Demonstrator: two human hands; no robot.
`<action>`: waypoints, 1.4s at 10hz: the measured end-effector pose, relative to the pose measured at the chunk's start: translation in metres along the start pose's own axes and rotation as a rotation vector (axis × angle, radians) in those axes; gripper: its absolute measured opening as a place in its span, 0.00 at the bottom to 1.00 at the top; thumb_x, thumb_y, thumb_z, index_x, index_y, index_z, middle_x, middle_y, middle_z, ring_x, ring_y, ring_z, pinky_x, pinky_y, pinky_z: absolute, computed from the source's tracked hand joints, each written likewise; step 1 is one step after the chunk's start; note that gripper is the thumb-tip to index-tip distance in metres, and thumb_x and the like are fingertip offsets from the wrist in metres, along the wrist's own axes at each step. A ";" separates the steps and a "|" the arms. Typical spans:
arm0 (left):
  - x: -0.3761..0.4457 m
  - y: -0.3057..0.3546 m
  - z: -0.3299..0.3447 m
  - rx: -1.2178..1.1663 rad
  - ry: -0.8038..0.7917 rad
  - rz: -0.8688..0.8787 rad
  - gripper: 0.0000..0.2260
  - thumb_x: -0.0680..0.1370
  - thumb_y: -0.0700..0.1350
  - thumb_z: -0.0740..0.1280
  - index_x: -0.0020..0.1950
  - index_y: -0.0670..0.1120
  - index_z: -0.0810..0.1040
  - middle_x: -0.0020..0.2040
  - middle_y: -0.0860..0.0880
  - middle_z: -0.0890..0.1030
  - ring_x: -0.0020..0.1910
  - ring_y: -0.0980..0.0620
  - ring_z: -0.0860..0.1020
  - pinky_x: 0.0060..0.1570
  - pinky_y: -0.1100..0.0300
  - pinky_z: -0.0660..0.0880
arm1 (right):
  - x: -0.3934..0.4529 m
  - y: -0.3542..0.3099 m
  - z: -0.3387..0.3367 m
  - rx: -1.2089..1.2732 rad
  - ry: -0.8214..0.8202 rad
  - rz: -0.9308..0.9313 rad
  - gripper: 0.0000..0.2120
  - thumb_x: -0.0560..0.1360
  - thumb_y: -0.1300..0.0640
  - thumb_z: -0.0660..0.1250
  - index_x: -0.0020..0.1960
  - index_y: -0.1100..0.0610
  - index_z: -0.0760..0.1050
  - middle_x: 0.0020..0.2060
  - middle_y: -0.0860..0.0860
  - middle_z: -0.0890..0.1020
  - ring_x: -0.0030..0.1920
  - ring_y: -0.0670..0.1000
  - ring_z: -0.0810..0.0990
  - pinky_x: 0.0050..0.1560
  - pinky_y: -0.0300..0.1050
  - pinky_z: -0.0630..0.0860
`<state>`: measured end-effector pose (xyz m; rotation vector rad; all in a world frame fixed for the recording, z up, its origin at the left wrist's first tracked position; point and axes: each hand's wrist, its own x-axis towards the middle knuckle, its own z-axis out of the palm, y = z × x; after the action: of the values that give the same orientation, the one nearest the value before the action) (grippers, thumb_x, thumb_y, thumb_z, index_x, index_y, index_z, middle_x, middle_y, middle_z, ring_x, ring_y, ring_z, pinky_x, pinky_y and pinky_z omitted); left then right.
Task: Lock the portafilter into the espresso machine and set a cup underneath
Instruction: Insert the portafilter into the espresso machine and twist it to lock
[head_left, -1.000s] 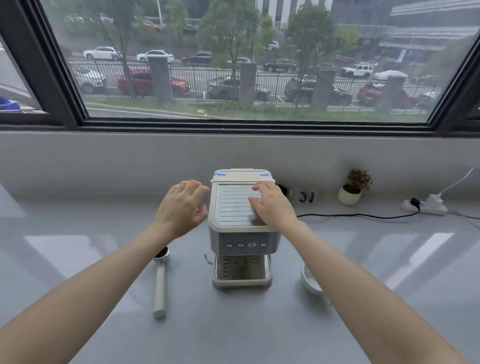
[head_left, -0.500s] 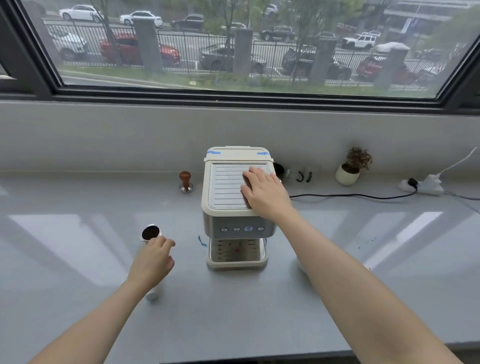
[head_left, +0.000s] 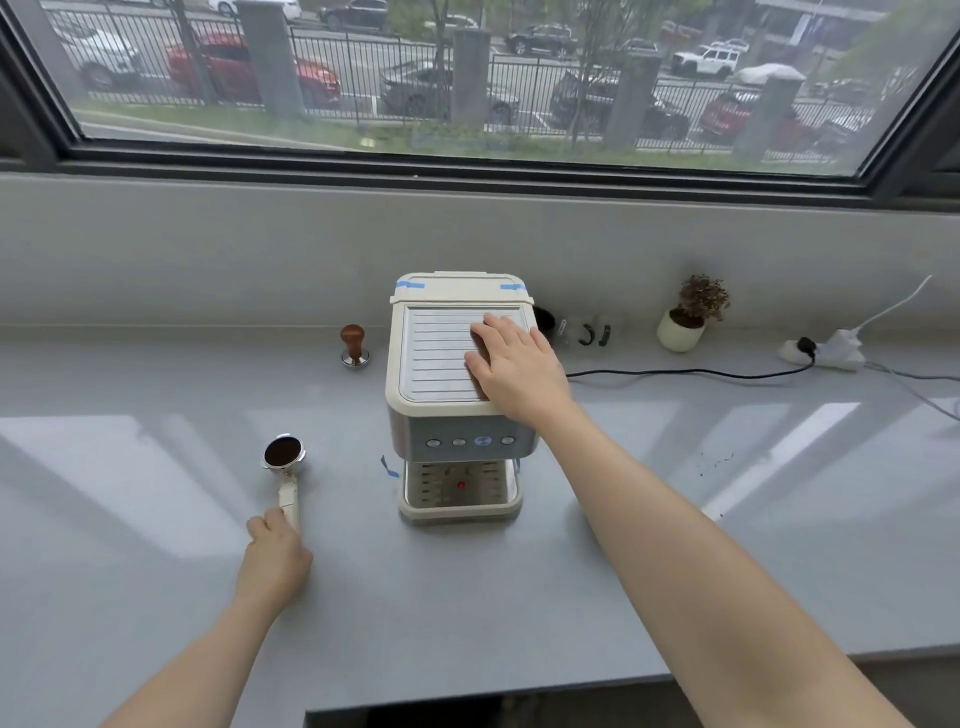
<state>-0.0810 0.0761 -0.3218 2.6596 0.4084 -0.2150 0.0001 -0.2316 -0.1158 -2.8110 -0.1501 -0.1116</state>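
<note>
A cream espresso machine stands in the middle of the grey counter, its drip tray bare. My right hand lies flat on the right side of the machine's ribbed top, fingers spread. The portafilter, filled with dark ground coffee, lies on the counter left of the machine with its cream handle pointing toward me. My left hand is closed over the near end of that handle. No cup shows; my right forearm covers the counter just right of the machine.
A wooden-topped tamper stands behind the portafilter, left of the machine. A small potted plant, a black cable and a white power strip sit at the back right. The counter's front edge is close to me.
My left hand dropped from beside the machine's top to the portafilter and slid back to the handle's end. The view tilted down. My right hand stayed on the machine.
</note>
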 end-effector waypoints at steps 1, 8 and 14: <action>0.002 0.001 0.001 -0.049 -0.021 -0.082 0.19 0.71 0.30 0.62 0.61 0.30 0.63 0.52 0.31 0.71 0.35 0.36 0.72 0.36 0.45 0.71 | 0.000 0.001 -0.001 0.004 -0.009 0.001 0.24 0.81 0.44 0.49 0.75 0.48 0.58 0.78 0.46 0.57 0.78 0.47 0.52 0.78 0.50 0.44; -0.048 0.025 -0.018 -0.289 0.052 -0.040 0.14 0.75 0.43 0.65 0.60 0.44 0.73 0.41 0.44 0.80 0.39 0.42 0.77 0.38 0.50 0.74 | -0.001 0.001 -0.001 0.000 0.002 0.008 0.24 0.80 0.43 0.49 0.75 0.47 0.58 0.78 0.45 0.58 0.78 0.46 0.52 0.78 0.50 0.44; -0.065 0.090 -0.040 -0.395 -0.039 0.164 0.15 0.73 0.41 0.66 0.56 0.56 0.78 0.35 0.53 0.80 0.34 0.52 0.76 0.30 0.59 0.70 | -0.002 0.001 -0.002 0.015 0.004 0.013 0.24 0.80 0.43 0.49 0.75 0.47 0.59 0.78 0.45 0.58 0.77 0.46 0.53 0.78 0.49 0.44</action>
<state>-0.1100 0.0001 -0.2366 2.2818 0.1939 -0.1197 -0.0021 -0.2332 -0.1141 -2.7963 -0.1306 -0.1130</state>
